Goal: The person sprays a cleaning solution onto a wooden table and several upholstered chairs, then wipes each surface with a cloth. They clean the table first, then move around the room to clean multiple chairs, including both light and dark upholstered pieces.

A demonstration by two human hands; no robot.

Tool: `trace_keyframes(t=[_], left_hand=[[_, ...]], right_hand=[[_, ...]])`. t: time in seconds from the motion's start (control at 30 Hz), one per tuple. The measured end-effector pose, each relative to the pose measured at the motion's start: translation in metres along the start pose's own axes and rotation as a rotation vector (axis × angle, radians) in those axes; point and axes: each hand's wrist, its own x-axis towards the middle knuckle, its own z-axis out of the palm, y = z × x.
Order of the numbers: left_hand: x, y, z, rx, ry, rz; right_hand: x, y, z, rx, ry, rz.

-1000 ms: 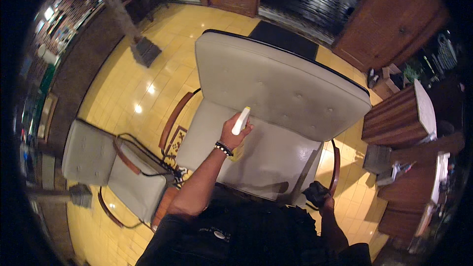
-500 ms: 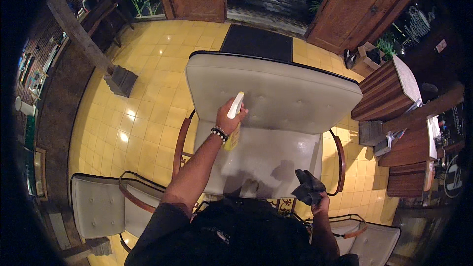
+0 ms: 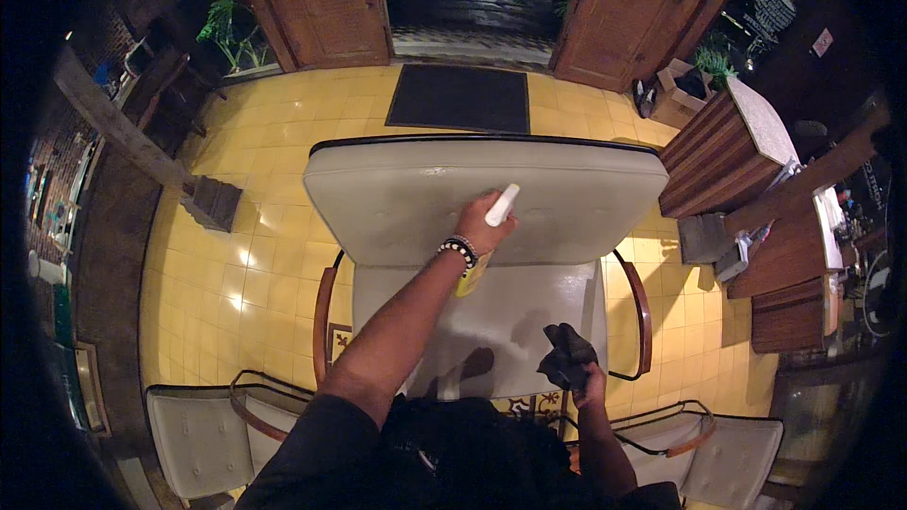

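Note:
My left hand (image 3: 480, 223) is wrapped round a spray bottle (image 3: 472, 276) with a white trigger head and yellow contents. It is held up in front of the tufted backrest of a pale grey padded bench (image 3: 416, 191), nozzle toward the backrest. Beaded bracelets circle that wrist. My right hand (image 3: 591, 385) grips a dark cloth (image 3: 568, 356), bunched and hanging over the right part of the bench's seat. Shadows fall across the seat cushion (image 3: 529, 307). The bench has curved wooden armrests (image 3: 638, 316) on dark metal frames.
Matching chairs stand at the lower left (image 3: 200, 439) and lower right (image 3: 732, 458). Behind the bench lie a dark doormat (image 3: 458, 97) and an open doorway. Wood-panelled counters (image 3: 723, 153) and a post with a stone base (image 3: 704, 238) stand at right; another post base (image 3: 212, 203) is at left.
The view has shifted, showing more of the doormat. My left hand has moved right along the backrest with the spray bottle. My right hand still holds the cloth over the seat.

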Motion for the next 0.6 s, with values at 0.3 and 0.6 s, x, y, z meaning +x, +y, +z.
trace_keyframes(t=[0.3, 0.6], left_hand=[[-0.012, -0.043, -0.017, -0.185, 0.239, 0.023], [-0.103, -0.114, -0.198, -0.164, 0.565, -0.125]], right_hand=[[0.009, -0.012, 0.039, -0.103, -0.132, -0.093], [0.000, 0.039, 0.258, -0.586, -0.407, -0.731]])
